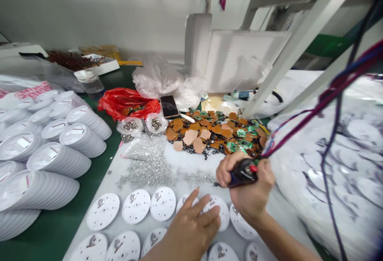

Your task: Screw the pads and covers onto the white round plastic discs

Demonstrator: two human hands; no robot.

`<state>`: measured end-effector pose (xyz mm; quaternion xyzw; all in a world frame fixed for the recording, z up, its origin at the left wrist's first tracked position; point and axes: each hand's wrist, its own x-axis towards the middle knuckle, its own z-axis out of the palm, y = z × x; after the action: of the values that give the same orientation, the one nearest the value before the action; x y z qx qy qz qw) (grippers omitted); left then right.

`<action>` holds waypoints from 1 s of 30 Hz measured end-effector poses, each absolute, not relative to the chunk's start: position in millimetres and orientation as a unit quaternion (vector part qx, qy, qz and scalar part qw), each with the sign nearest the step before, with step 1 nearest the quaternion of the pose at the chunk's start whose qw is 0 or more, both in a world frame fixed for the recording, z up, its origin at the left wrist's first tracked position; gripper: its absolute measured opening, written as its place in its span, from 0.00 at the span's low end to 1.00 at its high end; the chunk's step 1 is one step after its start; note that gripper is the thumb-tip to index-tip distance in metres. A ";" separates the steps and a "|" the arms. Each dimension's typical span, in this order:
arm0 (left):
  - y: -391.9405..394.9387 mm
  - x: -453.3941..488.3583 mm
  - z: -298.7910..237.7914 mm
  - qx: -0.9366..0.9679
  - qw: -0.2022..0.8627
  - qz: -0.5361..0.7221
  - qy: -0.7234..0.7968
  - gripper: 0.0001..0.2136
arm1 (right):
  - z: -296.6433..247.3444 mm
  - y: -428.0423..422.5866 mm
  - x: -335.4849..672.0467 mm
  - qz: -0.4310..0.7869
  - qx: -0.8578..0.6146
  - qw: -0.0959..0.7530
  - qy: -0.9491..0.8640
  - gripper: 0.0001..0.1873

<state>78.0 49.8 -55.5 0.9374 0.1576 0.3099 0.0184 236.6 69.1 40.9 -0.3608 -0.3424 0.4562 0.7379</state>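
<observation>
Right hand (248, 185) clamped on electric screwdriver (243, 172), bit hidden, probably at the white disc (223, 213) that the left hand (191, 223), fingers flat and spread, pins to the counter (191, 161); circuit boards (212, 133) and screws (146, 165) lie heaped behind, so most work looks left.

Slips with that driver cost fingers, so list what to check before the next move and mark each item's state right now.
1. Left hand steadying the white disc: ok, the fingers lie flat across it.
2. Right hand gripping the power screwdriver: ok, the fist is closed round its body.
3. Driver tip seated on a screw: cannot tell, the tip is hidden behind the hand.
4. Left fingers clear of the tip: cannot tell, for the same reason.
5. Loose screws at hand: ok, the pile lies just beyond the disc row.
6. Cable free: ok, it rises up to the right with no visible snag.
</observation>
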 end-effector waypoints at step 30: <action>58.7 84.2 -12.1 0.877 0.285 0.251 0.295 0.08 | 83.7 37.5 234.7 0.531 -0.349 0.714 -0.294 0.29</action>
<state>84.2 58.7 -12.1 0.8768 0.2951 0.2507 0.2852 234.7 37.5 83.7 -0.3495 -0.2944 0.5309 0.7137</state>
